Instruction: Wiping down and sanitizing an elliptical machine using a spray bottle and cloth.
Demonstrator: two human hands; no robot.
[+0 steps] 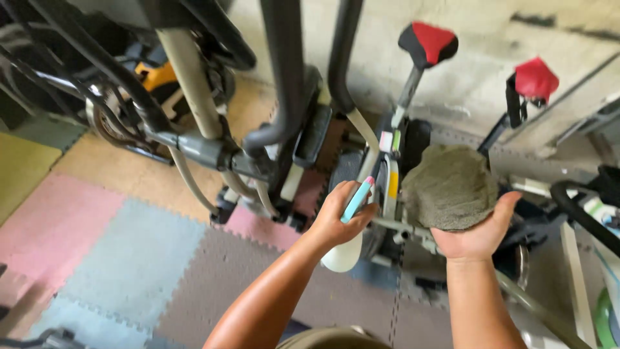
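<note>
Grey-green cloth (450, 187), bunched into a pad, sits on the upturned palm of the right hand (475, 232), fingers cupped loosely under it with the thumb up at the right edge, so the cloth's face stays exposed toward the bottle. Left hand (337, 216) is wrapped closed around the neck of a white spray bottle (349, 242) with a light-blue trigger and pink tip, bottle body hanging below the fist, nozzle pointing up and right toward the cloth; the two are near but apart. Both are held in front of a grey exercise machine (394, 168), just over its frame and pedals. Red-capped handles (427, 42) rise behind, a second red one further right. Dark tubular frame of another machine at left. Floor is interlocking foam mats (129, 258) in pink, blue, grey. Concrete wall behind.
</note>
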